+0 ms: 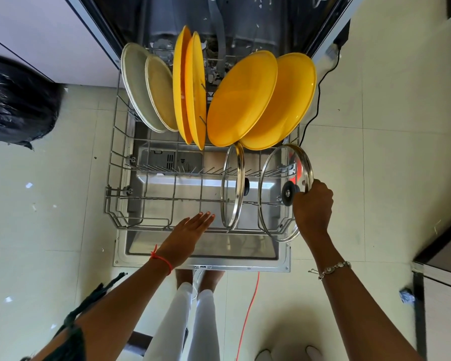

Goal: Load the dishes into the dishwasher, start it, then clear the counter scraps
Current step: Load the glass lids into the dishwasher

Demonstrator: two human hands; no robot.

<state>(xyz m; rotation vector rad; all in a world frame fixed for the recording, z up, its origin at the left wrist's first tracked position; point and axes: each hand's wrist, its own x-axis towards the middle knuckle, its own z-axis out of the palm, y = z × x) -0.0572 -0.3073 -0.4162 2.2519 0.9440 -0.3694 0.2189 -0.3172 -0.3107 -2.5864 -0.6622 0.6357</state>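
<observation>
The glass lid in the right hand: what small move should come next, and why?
Probably lower the glass lid until it sits between the tines and let go. The right hand grips its edge by the knob at the right end of the rack, beside another lid already upright. The left hand hovers open.

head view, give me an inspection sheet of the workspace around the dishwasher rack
surface: lower rack pulled out over the open door; front left section bare
job's things: four yellow plates and two pale plates upright at the back; two glass lids on edge at front right
clutter: paper scraps on the floor tiles; black bag at left
grippers: right hand grips the outer lid near its knob; left hand open, flat over the rack front, holding nothing
cables: black cable right of the dishwasher; orange cable on the floor below the door
surroundings: pale cabinet at left; dark-edged unit at right
</observation>
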